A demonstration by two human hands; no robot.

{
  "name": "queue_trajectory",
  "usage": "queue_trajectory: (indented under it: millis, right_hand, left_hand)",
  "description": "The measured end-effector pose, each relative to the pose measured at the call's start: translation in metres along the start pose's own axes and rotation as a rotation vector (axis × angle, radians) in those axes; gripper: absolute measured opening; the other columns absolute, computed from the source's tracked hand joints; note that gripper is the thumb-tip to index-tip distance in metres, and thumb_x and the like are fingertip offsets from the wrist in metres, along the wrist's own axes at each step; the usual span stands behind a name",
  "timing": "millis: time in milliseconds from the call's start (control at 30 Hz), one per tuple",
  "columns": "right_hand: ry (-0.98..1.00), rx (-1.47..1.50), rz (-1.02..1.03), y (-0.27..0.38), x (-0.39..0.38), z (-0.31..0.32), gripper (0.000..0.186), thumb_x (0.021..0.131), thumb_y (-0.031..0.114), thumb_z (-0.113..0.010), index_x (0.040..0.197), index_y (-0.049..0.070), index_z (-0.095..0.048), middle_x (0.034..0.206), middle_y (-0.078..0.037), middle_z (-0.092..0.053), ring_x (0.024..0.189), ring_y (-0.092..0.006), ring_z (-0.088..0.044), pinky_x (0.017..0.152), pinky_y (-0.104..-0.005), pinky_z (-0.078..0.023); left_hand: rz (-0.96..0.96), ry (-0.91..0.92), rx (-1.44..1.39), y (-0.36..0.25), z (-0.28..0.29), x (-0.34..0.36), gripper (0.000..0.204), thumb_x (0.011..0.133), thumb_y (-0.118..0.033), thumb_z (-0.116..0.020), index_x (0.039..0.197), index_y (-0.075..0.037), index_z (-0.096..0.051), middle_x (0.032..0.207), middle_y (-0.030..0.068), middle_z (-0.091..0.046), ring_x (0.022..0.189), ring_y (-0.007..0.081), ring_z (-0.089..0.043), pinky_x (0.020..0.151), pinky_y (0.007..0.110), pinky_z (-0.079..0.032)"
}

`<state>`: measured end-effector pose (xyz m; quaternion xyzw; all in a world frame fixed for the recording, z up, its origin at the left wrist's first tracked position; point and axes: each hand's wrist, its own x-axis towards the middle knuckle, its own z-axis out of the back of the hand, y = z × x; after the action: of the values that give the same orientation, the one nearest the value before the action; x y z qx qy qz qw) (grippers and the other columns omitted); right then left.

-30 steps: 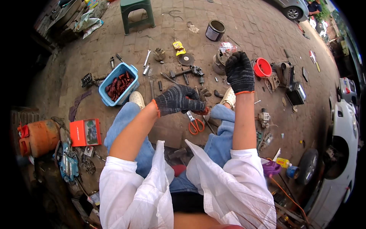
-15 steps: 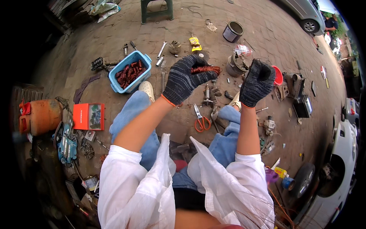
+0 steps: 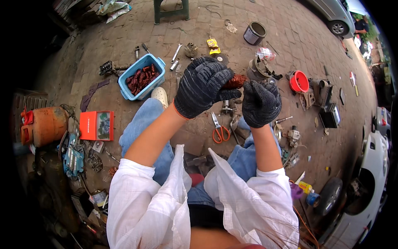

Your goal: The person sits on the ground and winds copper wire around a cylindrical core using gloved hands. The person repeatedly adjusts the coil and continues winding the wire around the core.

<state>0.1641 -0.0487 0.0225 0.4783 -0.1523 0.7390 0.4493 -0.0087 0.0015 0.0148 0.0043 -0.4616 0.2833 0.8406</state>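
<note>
In dark grey knit gloves, both of my hands are raised in front of me above my knees. My left hand (image 3: 203,87) is closed around a bundle of reddish copper wire (image 3: 235,81), whose end sticks out past the thumb. Close by that end, my right hand (image 3: 261,103) has its fingers curled together in a pinch; whatever is in them is hidden or too thin to make out. More copper wire bundles (image 3: 143,79) lie in a light blue plastic tub (image 3: 156,86) beside my left foot. Scissors with orange handles (image 3: 221,135) rest on the ground between my legs.
A grey paint can (image 3: 254,33), a dirty metal pot (image 3: 258,68) and a red bowl (image 3: 299,81) stand ahead to the right. A wrench (image 3: 176,53) lies beyond the tub. An orange gas cylinder (image 3: 47,126) and a red box (image 3: 89,125) are left; a white car part (image 3: 367,178) is right.
My right hand has come left and down toward the copper wire bundle, uncovering the red bowl. The left hand has turned slightly, and the bundle's end now points toward the right hand.
</note>
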Motion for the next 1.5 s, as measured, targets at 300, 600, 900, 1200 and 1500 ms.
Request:
queue_trajectory:
  millis: [300, 600, 900, 1200, 1500]
  right_hand:
    - [-0.099, 0.101, -0.067, -0.001, -0.004, -0.01, 0.014, 0.067, 0.014, -0.068, 0.08, 0.014, -0.067, 0.072, -0.006, -0.063, 0.061, -0.0245, -0.056, 0.053, -0.0347, -0.044]
    - [0.117, -0.014, -0.094, 0.01, -0.004, -0.006, 0.014, 0.066, 0.02, -0.071, 0.079, 0.016, -0.068, 0.069, -0.006, -0.061, 0.059, -0.0245, -0.056, 0.053, -0.0367, -0.043]
    - [0.048, 0.236, -0.231, 0.012, -0.002, -0.015, 0.013, 0.071, 0.014, -0.069, 0.083, 0.01, -0.065, 0.076, -0.009, -0.062, 0.07, -0.0259, -0.059, 0.062, -0.0352, -0.046]
    - [0.135, 0.6, -0.701, 0.011, -0.005, -0.024, 0.01, 0.08, 0.007, -0.061, 0.088, 0.001, -0.06, 0.084, -0.012, -0.059, 0.077, -0.0212, -0.057, 0.073, -0.0299, -0.044]
    - [0.149, 0.494, -0.623, 0.016, -0.003, -0.024, 0.011, 0.079, 0.008, -0.061, 0.088, 0.001, -0.06, 0.083, -0.013, -0.059, 0.077, -0.0242, -0.057, 0.072, -0.0313, -0.045]
  left_hand:
    - [-0.13, -0.037, 0.058, -0.001, -0.001, -0.001, 0.044, 0.061, -0.035, -0.074, 0.092, -0.01, -0.058, 0.087, 0.0049, -0.058, 0.086, 0.0253, -0.056, 0.08, 0.039, -0.043]
    - [-0.099, -0.047, 0.071, 0.003, 0.004, 0.004, 0.048, 0.063, -0.036, -0.071, 0.102, -0.01, -0.06, 0.086, 0.0052, -0.058, 0.081, 0.0257, -0.056, 0.075, 0.039, -0.045]
    - [0.038, -0.031, -0.037, 0.004, 0.005, 0.006, 0.044, 0.063, -0.032, -0.073, 0.098, -0.008, -0.061, 0.094, 0.0086, -0.059, 0.087, 0.0275, -0.057, 0.076, 0.038, -0.047]
    - [0.558, 0.016, -0.546, 0.016, -0.003, 0.001, 0.038, 0.068, -0.019, -0.076, 0.098, -0.001, -0.059, 0.088, 0.0078, -0.062, 0.079, 0.0134, -0.058, 0.072, 0.028, -0.048]
    - [0.436, -0.106, -0.535, 0.015, -0.005, 0.003, 0.037, 0.065, -0.021, -0.077, 0.092, -0.001, -0.06, 0.088, 0.0102, -0.059, 0.083, 0.0199, -0.058, 0.073, 0.031, -0.048]
